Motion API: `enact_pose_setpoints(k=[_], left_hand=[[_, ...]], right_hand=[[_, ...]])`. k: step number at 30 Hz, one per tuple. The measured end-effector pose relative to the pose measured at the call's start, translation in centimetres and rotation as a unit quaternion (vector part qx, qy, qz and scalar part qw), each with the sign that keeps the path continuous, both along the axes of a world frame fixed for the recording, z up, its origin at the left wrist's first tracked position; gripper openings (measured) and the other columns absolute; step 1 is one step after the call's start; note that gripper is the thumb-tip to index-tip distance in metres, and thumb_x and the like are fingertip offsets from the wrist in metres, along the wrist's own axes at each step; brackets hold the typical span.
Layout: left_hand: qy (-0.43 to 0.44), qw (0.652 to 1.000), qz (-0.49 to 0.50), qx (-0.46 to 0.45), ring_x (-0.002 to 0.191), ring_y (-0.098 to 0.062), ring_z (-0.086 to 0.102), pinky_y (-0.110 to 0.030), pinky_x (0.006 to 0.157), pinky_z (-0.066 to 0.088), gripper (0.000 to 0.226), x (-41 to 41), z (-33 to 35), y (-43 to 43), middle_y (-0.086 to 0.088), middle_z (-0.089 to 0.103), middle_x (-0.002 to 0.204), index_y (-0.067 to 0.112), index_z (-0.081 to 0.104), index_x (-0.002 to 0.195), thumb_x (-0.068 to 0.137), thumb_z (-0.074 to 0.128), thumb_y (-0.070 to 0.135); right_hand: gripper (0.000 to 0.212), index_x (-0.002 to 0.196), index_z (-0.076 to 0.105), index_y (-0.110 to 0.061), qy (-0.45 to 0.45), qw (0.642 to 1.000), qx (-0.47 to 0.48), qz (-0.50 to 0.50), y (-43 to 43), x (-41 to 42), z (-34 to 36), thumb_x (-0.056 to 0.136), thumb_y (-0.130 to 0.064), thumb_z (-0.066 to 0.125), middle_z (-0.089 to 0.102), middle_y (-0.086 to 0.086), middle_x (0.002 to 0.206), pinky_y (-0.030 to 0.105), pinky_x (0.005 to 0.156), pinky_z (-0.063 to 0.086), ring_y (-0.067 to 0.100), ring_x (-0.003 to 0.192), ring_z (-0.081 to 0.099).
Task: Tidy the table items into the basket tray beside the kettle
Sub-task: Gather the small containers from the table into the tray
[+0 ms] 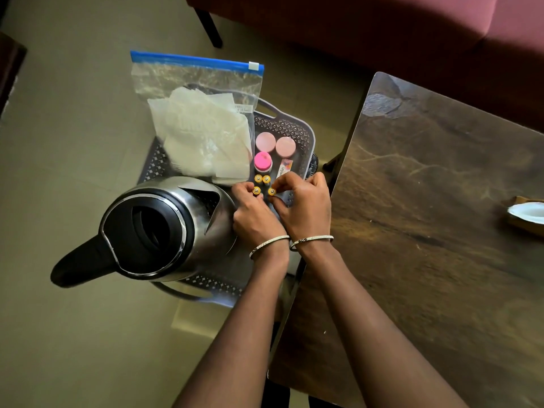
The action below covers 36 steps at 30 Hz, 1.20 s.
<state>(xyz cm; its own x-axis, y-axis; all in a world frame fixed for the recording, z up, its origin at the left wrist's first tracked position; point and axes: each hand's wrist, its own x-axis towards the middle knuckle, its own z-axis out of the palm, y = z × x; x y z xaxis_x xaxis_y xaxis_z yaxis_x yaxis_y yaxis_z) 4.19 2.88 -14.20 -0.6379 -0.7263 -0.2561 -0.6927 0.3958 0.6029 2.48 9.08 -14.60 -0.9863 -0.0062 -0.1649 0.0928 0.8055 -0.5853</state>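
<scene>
A grey perforated basket tray (290, 125) sits left of the table, with a steel kettle (164, 228) standing in its near end. Inside the tray stand two pale pink jars (265, 141), a bright pink capped bottle (263, 161), a small labelled tube (285, 169) and two upright yellow batteries (262, 179). My left hand (254, 214) pinches a third yellow battery (256, 190) upright in the tray. My right hand (303, 203) pinches another yellow battery (272, 191) just beside it. A zip bag (203, 113) of white sheets leans over the tray's far left part.
A dark wooden table (426, 231) fills the right side, its edge touching my right wrist. A white half-shell object on brown paper (527, 214) lies at the table's right edge. A dark red sofa (412, 39) stands beyond. Beige floor (59, 142) surrounds the tray.
</scene>
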Motion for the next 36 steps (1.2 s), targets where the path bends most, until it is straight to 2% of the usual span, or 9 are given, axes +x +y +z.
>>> enact_pose_setpoints(k=[9,13,18,30,32,35,36], left_hand=[[0.002,1.0,0.003,-0.007,0.088,-0.033,0.072,-0.04,0.066,0.052,0.02,-0.27,-0.22,0.08,-0.014,0.074,0.096,0.011,0.055,0.11,0.091,0.06,0.006],[0.003,1.0,-0.001,-0.015,0.087,-0.033,0.072,-0.038,0.063,0.049,0.02,-0.27,-0.36,0.02,-0.012,0.075,0.095,0.011,0.055,0.11,0.091,0.058,0.004],[0.008,1.0,-0.003,-0.018,0.086,-0.033,0.071,-0.037,0.062,0.048,0.02,-0.29,-0.51,0.03,-0.011,0.074,0.095,0.011,0.055,0.11,0.091,0.058,0.005],[0.02,1.0,-0.013,-0.018,0.082,-0.035,0.07,-0.036,0.058,0.041,0.02,-0.26,-0.72,-0.07,-0.012,0.074,0.091,0.011,0.055,0.108,0.09,0.059,0.003],[0.02,1.0,-0.015,-0.014,0.084,-0.035,0.07,-0.037,0.059,0.042,0.021,-0.27,-0.7,-0.14,-0.012,0.074,0.093,0.011,0.055,0.109,0.09,0.059,0.004],[0.019,1.0,-0.015,-0.012,0.085,-0.035,0.07,-0.036,0.06,0.04,0.021,-0.24,-0.65,-0.19,-0.011,0.074,0.095,0.011,0.054,0.11,0.09,0.059,0.005],[0.018,1.0,-0.015,-0.012,0.085,-0.035,0.07,-0.035,0.059,0.039,0.022,-0.23,-0.63,-0.18,-0.011,0.074,0.095,0.011,0.054,0.111,0.09,0.059,0.005]], right_hand=[[0.015,0.093,0.068,-0.026,-0.017,1.0,0.006,0.007,0.08,-0.25,-0.1,0.079,-0.031,0.071,0.068,-0.001,0.086,0.033,0.078,0.041,0.019,0.087,0.043],[0.015,0.093,0.068,-0.024,-0.014,1.0,0.007,0.002,-0.05,-0.26,-0.12,0.078,-0.028,0.072,0.069,-0.002,0.086,0.039,0.079,0.045,0.022,0.089,0.045],[0.017,0.094,0.067,-0.024,-0.023,1.0,0.013,0.012,-0.04,-0.39,-0.33,0.079,-0.031,0.07,0.069,-0.002,0.089,0.04,0.082,0.044,0.023,0.091,0.045],[0.019,0.089,0.068,-0.021,0.012,1.0,0.003,0.002,-0.46,-0.4,-0.2,0.074,-0.026,0.078,0.068,0.0,0.08,0.044,0.073,0.049,0.028,0.091,0.05],[0.02,0.089,0.069,-0.021,0.015,1.0,0.004,0.005,-0.51,-0.43,-0.15,0.074,-0.027,0.079,0.063,-0.003,0.075,0.044,0.073,0.049,0.029,0.09,0.051],[0.021,0.088,0.069,-0.02,0.025,1.0,-0.002,0.007,-0.67,-0.39,0.05,0.072,-0.026,0.08,0.037,-0.018,0.065,0.043,0.071,0.049,0.03,0.089,0.052],[0.021,0.088,0.069,-0.02,0.029,1.0,-0.004,0.007,-0.68,-0.37,0.06,0.071,-0.025,0.08,0.033,-0.02,0.066,0.043,0.071,0.05,0.03,0.088,0.052]])
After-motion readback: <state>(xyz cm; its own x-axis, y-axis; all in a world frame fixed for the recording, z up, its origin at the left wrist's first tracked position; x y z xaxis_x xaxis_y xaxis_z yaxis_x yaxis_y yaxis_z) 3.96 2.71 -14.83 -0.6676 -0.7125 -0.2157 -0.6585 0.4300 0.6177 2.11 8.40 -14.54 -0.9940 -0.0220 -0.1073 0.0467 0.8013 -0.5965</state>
